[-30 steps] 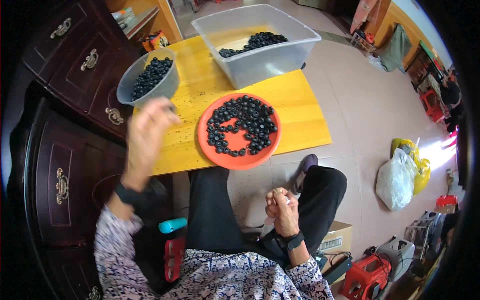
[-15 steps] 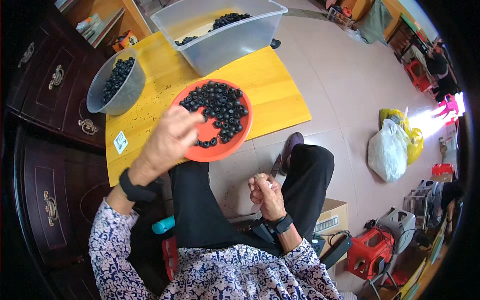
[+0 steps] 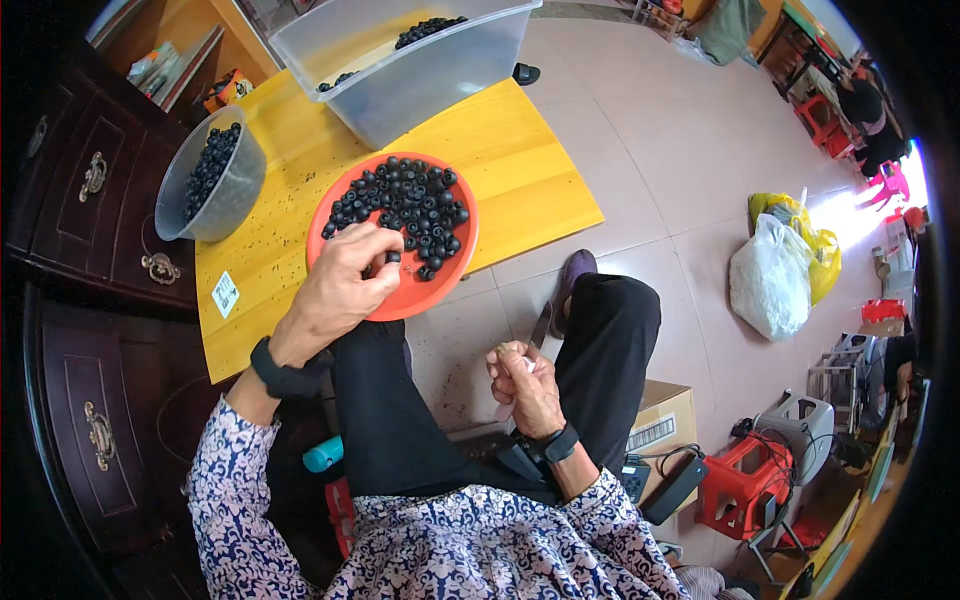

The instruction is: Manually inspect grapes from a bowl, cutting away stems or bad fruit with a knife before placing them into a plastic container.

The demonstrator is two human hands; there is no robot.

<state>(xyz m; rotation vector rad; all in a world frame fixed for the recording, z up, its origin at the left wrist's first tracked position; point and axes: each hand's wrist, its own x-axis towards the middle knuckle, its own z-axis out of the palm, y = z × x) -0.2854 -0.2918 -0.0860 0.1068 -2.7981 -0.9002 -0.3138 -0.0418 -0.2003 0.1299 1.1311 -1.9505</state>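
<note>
While the left hand point(image 3: 342, 283) pinches one dark round piece point(image 3: 392, 257) between its fingertips, the orange plate point(image 3: 405, 301) sits directly beneath — probably set at the near edge of the yellow table point(image 3: 525, 165) for short reach. The right hand point(image 3: 532, 392) curls around a pale thing point(image 3: 529, 366), mostly hidden, perhaps for a steady grip. Left of the pinching fingers, a white label point(image 3: 225, 294) bears marks too small to read.
</note>
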